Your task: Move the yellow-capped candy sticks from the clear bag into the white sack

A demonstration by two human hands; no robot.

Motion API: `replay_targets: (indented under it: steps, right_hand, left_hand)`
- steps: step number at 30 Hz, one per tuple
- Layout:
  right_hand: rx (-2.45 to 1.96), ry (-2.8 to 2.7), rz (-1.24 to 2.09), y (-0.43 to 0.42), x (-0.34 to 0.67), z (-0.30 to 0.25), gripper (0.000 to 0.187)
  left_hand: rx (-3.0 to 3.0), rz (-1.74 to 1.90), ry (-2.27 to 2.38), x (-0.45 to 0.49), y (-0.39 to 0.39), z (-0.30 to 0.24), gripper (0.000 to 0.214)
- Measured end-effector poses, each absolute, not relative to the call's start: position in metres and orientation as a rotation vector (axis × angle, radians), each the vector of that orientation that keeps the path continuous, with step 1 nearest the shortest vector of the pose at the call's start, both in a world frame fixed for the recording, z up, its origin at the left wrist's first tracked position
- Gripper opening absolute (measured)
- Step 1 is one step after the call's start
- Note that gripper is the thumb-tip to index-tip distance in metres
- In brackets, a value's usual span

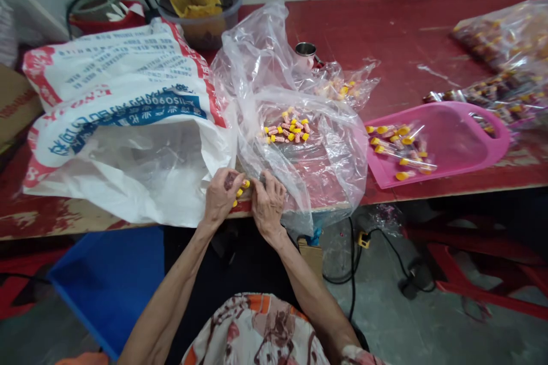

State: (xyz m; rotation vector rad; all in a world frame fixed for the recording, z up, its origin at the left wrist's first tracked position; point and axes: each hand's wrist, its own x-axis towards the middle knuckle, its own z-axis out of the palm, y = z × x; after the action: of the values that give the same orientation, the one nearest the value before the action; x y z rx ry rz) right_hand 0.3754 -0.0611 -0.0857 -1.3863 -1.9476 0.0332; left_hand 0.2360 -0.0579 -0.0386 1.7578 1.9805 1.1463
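Observation:
My left hand (220, 197) is at the table's front edge, its fingers curled round several small yellow-capped pieces (240, 191). Close beside it, my right hand (269, 202) has its fingers bent and closed; what they pinch, if anything, is hidden. The right hand lies against the near edge of a clear plastic bag (338, 165). Inside that bag's mouth is a small heap of pink-and-white patterned pieces with yellow caps (289, 127). A large white printed sack (115, 91) lies gaping to the left, with clear plastic inside it.
To the right, a pink scoop-shaped tray (454, 142) holds several clear tubes with yellow ends. Filled clear bags (509, 34) lie at the far right. Behind stand a metal cup (305, 49) and a plastic tub (205, 28). A blue bin (115, 279) is below the table.

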Motion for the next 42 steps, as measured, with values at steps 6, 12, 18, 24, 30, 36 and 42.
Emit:
replay_targets:
  steps: [6, 12, 18, 24, 30, 36, 42]
  right_hand:
    - [-1.416, -1.955, 0.067, -0.062, 0.375, -0.086, 0.03]
    - [-1.41, -1.977, 0.097, -0.062, 0.375, -0.085, 0.026]
    - [-1.4, -2.022, 0.112, -0.061, 0.378, -0.084, 0.02]
    - [-1.4, -2.019, 0.128, -0.061, 0.377, -0.084, 0.015]
    - [-1.406, -2.036, 0.17, -0.062, 0.378, -0.083, 0.017]
    - [-1.386, -1.996, 0.144, -0.061, 0.377, -0.084, 0.021]
    - [-1.377, -1.969, 0.149, -0.061, 0.376, -0.087, 0.029]
  left_hand:
    - [1.804, 1.207, 2.029, 0.243, -0.063, -0.039, 0.021]
    - [2.194, 0.899, 1.949, 0.24, -0.058, -0.037, 0.012]
    - [2.19, 1.063, 1.918, 0.238, -0.06, -0.04, 0.021]
    - [2.164, 1.096, 1.987, 0.239, -0.066, -0.04, 0.017]
    - [2.216, 1.055, 1.973, 0.237, -0.073, -0.042, 0.017]
    - [2.295, 0.956, 2.01, 0.239, -0.073, -0.039, 0.023]
    - [2.405, 0.748, 2.116, 0.246, -0.067, -0.041, 0.03]
